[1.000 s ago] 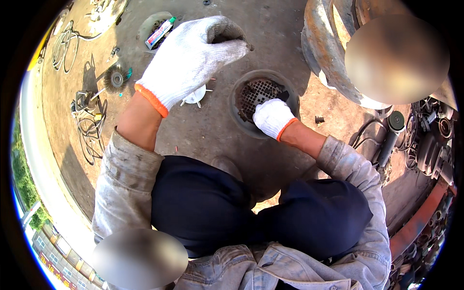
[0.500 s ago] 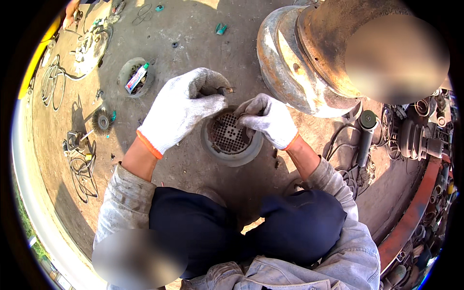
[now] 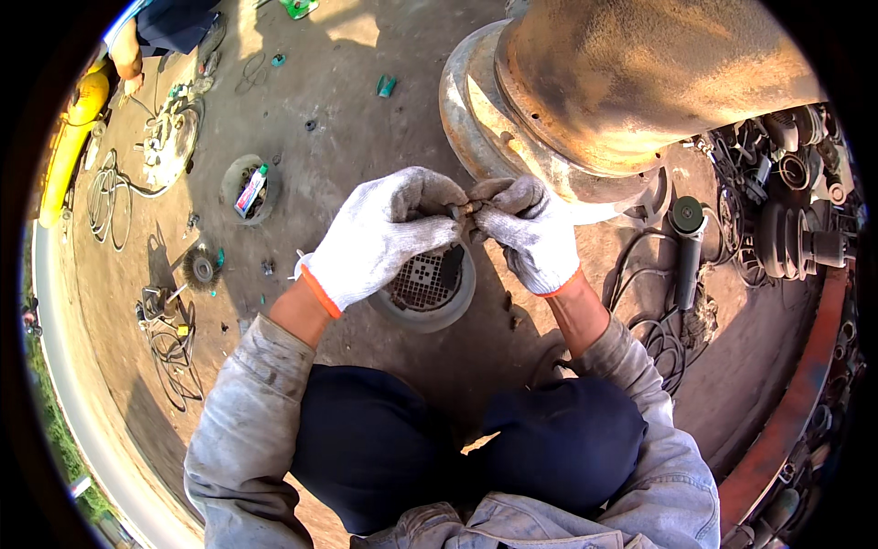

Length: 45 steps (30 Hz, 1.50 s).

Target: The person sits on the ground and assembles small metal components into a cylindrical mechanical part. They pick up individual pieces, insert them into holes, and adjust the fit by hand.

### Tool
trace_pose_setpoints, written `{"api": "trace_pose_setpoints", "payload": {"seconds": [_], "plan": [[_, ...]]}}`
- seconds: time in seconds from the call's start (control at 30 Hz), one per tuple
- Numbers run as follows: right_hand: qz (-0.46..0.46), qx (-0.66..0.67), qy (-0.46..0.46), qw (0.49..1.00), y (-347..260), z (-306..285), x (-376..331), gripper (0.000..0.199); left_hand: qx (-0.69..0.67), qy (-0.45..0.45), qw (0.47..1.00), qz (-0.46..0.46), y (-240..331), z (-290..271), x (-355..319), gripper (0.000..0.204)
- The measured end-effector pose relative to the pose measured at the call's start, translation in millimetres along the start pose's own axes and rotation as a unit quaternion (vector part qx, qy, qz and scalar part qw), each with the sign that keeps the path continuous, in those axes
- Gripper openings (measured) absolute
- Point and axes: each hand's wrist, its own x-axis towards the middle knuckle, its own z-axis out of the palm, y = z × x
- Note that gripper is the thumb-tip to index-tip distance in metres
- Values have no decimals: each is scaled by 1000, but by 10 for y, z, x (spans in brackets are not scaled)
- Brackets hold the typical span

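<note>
Both my hands wear white knitted gloves and meet in front of my knees. My left hand (image 3: 389,233) is closed, thumb and fingers pinching a small brownish metal piece (image 3: 470,209). From the other side, the pinched fingers of my right hand (image 3: 535,233) close on the same piece. Most of it is hidden by the gloves, so its kind does not show. Below the hands, on the ground, stands a round pale tub (image 3: 430,322) with a dark grid inside, partly covered by my left hand.
A large rusty metal cylinder (image 3: 631,82) stands ahead right. An angle grinder (image 3: 690,265) and black cables lie at right, beside piled metal parts. At left are a bowl (image 3: 230,183) holding a tube (image 3: 250,190) and a wire wheel (image 3: 199,267). Another person's hand (image 3: 134,84) shows far left.
My hands were apart, the small piece in the left hand's fingertips. Now they have come together, the right hand's fingers on it too. The view has shifted somewhat.
</note>
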Motion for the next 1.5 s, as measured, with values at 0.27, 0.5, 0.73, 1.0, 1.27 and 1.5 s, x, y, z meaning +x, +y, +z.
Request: {"api": "trace_pose_setpoints", "payload": {"seconds": [0.27, 0.5, 0.73, 1.0, 1.27, 1.5], "plan": [[-156, -279, -22, 947, -45, -229, -77, 26, 10, -21, 999, -49, 42, 142, 67, 29], [-321, -562, -61, 760, -531, -145, -143, 36, -88, -24, 990, -104, -34, 287, 174, 36], [-12, -459, -3, 888, -904, -173, -166, 43, -157, -47, 983, -83, 57, 530, 273, 36], [108, -457, -40, 882, -1549, -143, -103, 39, -191, -52, 976, -92, 153, 836, 337, 38], [88, -465, -28, 881, -1450, -205, -156, 40, -188, -34, 979, -66, 116, 924, 360, 39], [-28, -568, -99, 816, -1532, -1, -161, 35, -263, -48, 961, -70, 6, 952, 220, 42]]}}
